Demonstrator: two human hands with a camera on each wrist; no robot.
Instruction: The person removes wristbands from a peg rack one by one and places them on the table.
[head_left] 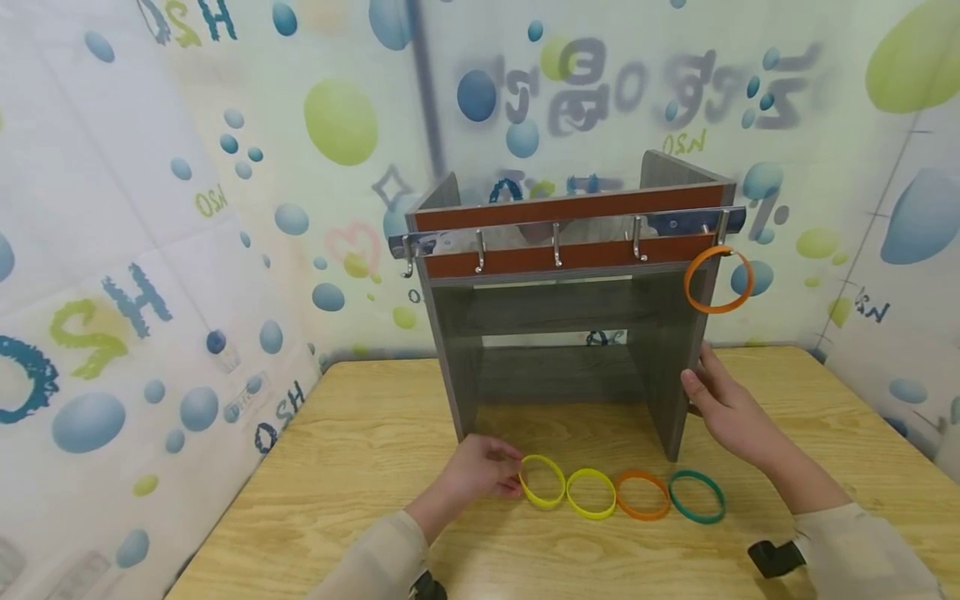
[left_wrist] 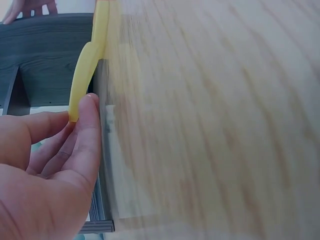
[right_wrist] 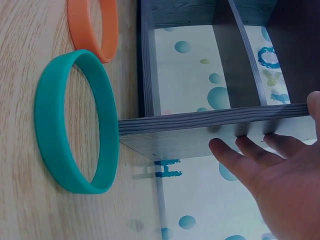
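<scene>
My left hand [head_left: 477,468] pinches the left rim of a yellow wristband [left_wrist: 82,75] between thumb and fingers, beside the front left foot of a grey wooden shelf [head_left: 562,310]. To its right on the table lie another yellow wristband [head_left: 592,515], an orange wristband [head_left: 642,516] and a teal wristband [right_wrist: 50,127], in a row. My right hand [head_left: 726,410] holds the shelf's right side panel [right_wrist: 200,121], thumb at the front edge and fingers against the outer face. A second orange wristband [head_left: 718,309] hangs from the rightmost hook [head_left: 722,227].
A metal rail [head_left: 517,239] with several hooks crosses the shelf's upper front. The shelf stands on a wood-grain table [head_left: 360,433]. Behind and beside the table hangs a patterned curtain [head_left: 341,121].
</scene>
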